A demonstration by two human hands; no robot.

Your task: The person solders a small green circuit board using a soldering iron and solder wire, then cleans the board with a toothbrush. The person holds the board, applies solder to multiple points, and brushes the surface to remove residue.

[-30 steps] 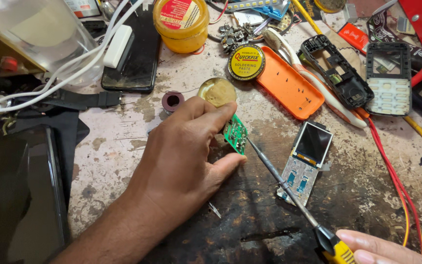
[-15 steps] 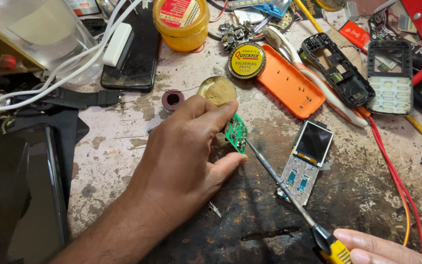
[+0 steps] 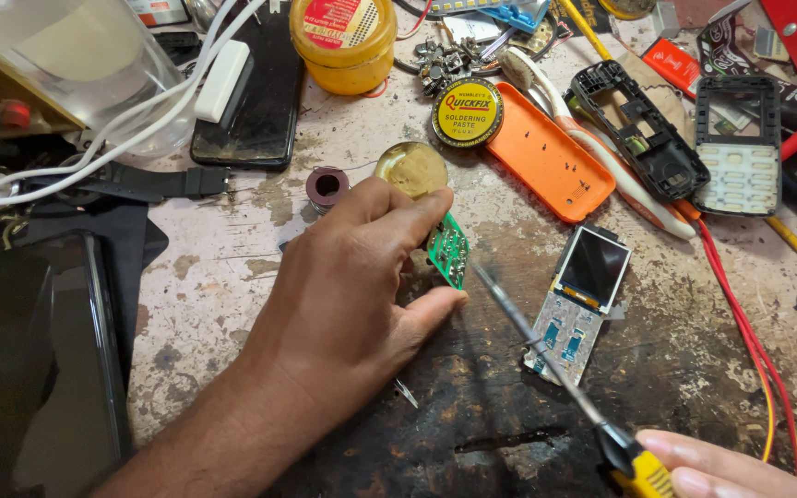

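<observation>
My left hand [image 3: 343, 286] pinches a small green circuit board [image 3: 449, 251] between thumb and fingers, holding it on edge above the worn bench. At the lower right, my right hand [image 3: 721, 466] grips the yellow and black handle of a soldering iron [image 3: 555, 364]. The iron's thin metal shaft slants up and left, and its tip sits right beside the board's lower edge. Under the shaft lies a phone board with a small dark screen [image 3: 583, 300].
An open round tin of paste [image 3: 410, 169] and a small solder spool [image 3: 327, 185] sit just behind my left hand. An orange phone cover [image 3: 551, 152], phone frames, a keypad panel [image 3: 735, 143], a yellow jar [image 3: 343, 41], red wires and dark phones crowd the bench.
Both hands hold nearly the same pose. The iron's tip stays at the green board, with only a slight shift of the right hand.
</observation>
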